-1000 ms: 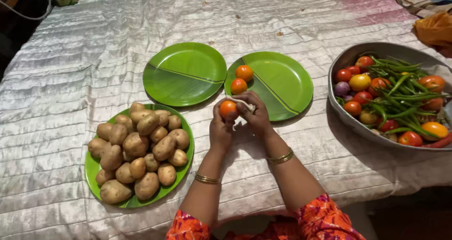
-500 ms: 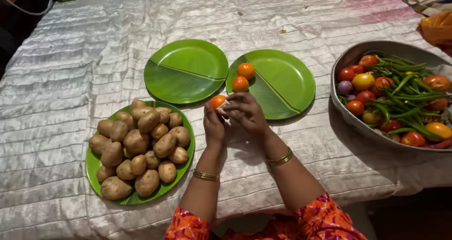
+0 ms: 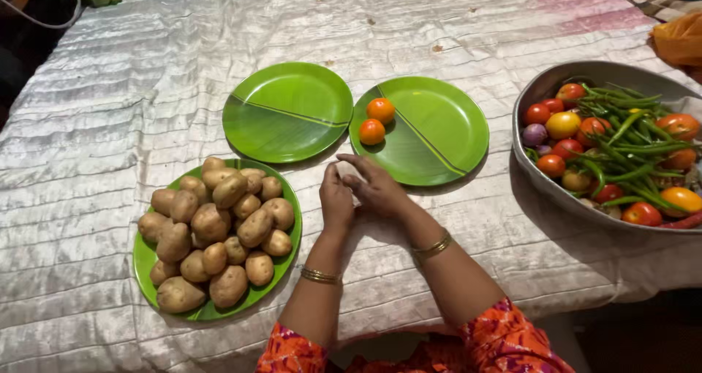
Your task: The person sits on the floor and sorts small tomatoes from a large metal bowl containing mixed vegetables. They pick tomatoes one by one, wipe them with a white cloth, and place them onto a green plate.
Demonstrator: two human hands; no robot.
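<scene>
My left hand (image 3: 336, 197) and my right hand (image 3: 376, 189) rest together on the shiny cloth, just in front of the right green plate (image 3: 446, 135). I see only their backs. The left hand's fingers curl upward, and the right hand's fingers stretch across to touch them. No tomato shows between them; whatever they hold is hidden. Two orange tomatoes (image 3: 376, 121) lie on the left half of that plate. The other green plate (image 3: 287, 111) beside it holds nothing.
A green plate (image 3: 144, 265) heaped with potatoes (image 3: 219, 230) sits at the left, close to my left forearm. At the right stands a metal bowl (image 3: 532, 99) of tomatoes, green beans and chillies. An orange cloth (image 3: 676, 40) lies at the far right.
An orange tomato held up in my left hand, with the right hand working on it, has gone out of sight. Both hands have sunk lower onto the cloth.
</scene>
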